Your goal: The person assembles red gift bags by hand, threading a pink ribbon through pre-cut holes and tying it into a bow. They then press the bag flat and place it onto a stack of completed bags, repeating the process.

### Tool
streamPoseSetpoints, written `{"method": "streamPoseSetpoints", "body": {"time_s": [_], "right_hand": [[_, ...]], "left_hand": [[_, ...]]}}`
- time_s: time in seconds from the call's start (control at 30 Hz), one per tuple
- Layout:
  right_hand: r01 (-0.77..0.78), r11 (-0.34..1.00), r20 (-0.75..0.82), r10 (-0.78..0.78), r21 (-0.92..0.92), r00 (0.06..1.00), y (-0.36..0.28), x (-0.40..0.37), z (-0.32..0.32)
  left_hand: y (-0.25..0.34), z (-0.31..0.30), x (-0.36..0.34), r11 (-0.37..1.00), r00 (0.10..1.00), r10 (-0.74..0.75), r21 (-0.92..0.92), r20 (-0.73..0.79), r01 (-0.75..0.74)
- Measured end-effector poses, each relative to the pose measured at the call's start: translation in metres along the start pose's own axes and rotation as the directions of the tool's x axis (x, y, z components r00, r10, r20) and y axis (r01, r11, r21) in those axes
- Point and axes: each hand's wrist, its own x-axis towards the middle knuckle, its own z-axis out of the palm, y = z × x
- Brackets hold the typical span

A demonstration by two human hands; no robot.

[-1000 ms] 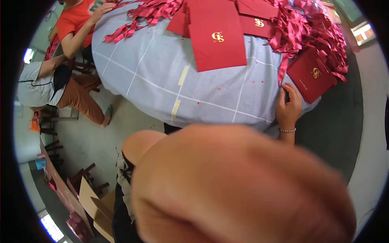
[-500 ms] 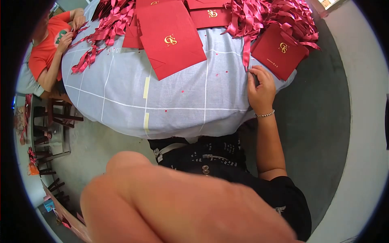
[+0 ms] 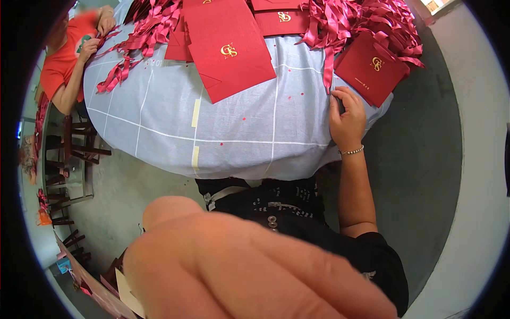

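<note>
Large and close to the camera, my left hand [image 3: 239, 260] fills the bottom of the view. Its bent knuckles and several fingers lying side by side show, while the fingertips and anything under them are hidden. At the right of the table, my right hand [image 3: 348, 119] rests on the cloth with thumb and forefinger pinched together. Their tips meet the narrow end of a dark pink satin ribbon [image 3: 329, 66] that hangs down from a pile. Just beyond this hand sits a stack of red paper bags [image 3: 366, 74] with gold lettering.
A checked grey-blue cloth [image 3: 234, 127] covers the table. More red bags [image 3: 228, 66] and ribbon heaps [image 3: 385, 26] lie along the far side. Across at the left, a person in a red shirt [image 3: 64, 64] handles ribbon. Wooden stools [image 3: 82, 141] stand at the left.
The view has shifted slightly, so the table and bags appear a little to the right. My left hand has turned a little and shows more finger. My right hand stays at the ribbon's end.
</note>
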Motion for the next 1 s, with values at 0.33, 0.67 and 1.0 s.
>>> {"method": "streamPoseSetpoints", "body": {"time_s": [0.33, 0.67, 1.0], "right_hand": [[0.014, 1.0, -0.01, -0.014, 0.009, 1.0, -0.002, 0.001, 0.0], [0.048, 0.998, 0.135, -0.042, -0.041, 0.99, -0.009, 0.017, -0.008], [0.034, 0.999, 0.586, -0.031, 0.006, 0.809, -0.002, 0.061, -0.014]], "left_hand": [[0.002, -0.023, -0.016, 0.95, 0.996, -0.081, 0.298, -0.038, 0.089], [-0.013, -0.165, -0.048, -0.095, 0.813, 0.19, 0.814, -0.551, 0.574], [-0.014, -0.195, -0.065, -0.536, 0.932, 0.026, 0.781, -0.363, 0.319]]}}
